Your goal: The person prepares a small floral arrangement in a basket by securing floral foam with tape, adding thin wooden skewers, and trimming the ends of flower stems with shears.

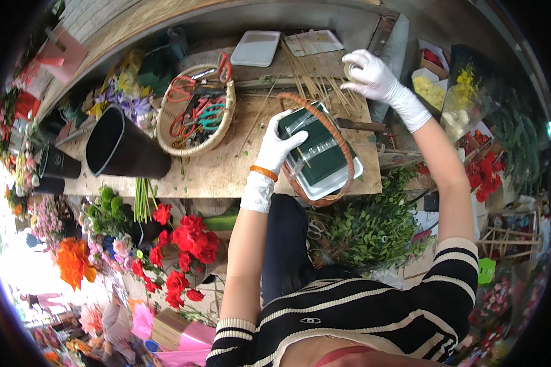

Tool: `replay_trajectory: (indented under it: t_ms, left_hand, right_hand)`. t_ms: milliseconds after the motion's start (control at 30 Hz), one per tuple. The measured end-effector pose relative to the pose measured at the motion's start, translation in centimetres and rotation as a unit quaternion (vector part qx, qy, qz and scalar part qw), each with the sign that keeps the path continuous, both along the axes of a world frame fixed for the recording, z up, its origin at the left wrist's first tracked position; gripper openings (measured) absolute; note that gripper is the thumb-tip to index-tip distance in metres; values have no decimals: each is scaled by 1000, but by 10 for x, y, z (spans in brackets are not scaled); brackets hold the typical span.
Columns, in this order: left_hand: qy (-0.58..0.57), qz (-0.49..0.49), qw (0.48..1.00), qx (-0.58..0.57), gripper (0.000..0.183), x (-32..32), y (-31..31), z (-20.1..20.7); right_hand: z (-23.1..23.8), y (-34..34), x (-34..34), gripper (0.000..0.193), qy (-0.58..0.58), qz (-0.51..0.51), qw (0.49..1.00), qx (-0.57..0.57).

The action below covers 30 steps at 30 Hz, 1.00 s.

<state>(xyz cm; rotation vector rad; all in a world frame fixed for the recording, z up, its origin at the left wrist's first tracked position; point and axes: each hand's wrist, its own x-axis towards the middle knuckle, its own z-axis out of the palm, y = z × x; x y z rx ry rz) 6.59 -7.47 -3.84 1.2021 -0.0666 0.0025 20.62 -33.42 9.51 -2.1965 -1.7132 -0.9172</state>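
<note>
A wicker basket (350, 156) with an arched handle stands at the table's front edge. Inside it, a dark green block of floral foam (324, 172) sits in a white plastic tray (357, 169). Strips of clear tape (318, 150) cross the foam. My left hand (278, 145), white-gloved, grips the basket's left side, its thumb pressed on the foam. Raised beyond the basket to the right, my gloved right hand (373, 76) closes around a roll of tape (349, 71). Its fingers partly hide the roll.
Left of the basket lies a woven tray (163, 131) of scissors and pliers. A black bucket (125, 147) leans beside it. Thin sticks (309, 76) and white trays (256, 49) lie at the back. Red flowers (193, 238) and leafy greens (373, 226) crowd the near side.
</note>
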Motion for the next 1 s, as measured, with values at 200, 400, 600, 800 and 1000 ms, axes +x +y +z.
replay_trajectory:
  t_ms: [200,400,600,800,1000]
  left_hand:
    - [2,-7,1000,8,69,-2,-1,7]
    - [17,-5,1000,3,66,-2,-3,6]
    - [17,-1,1000,16,62,-3,-4,6]
    - [17,-1,1000,21,62,-3,-6,11]
    - [13,-8,1000,27,61,0,-5,8]
  right_hand:
    - [-81,-20,-3,34,217,-108,967,80]
    - [-125,-23,-11,39,440,-160,880,77]
    - [-177,-53,-12,38,467,-190,860,79]
    - [-201,-20,-17,42,616,-202,761,20]
    - [-214,-15,18,40,807,-20,560,185]
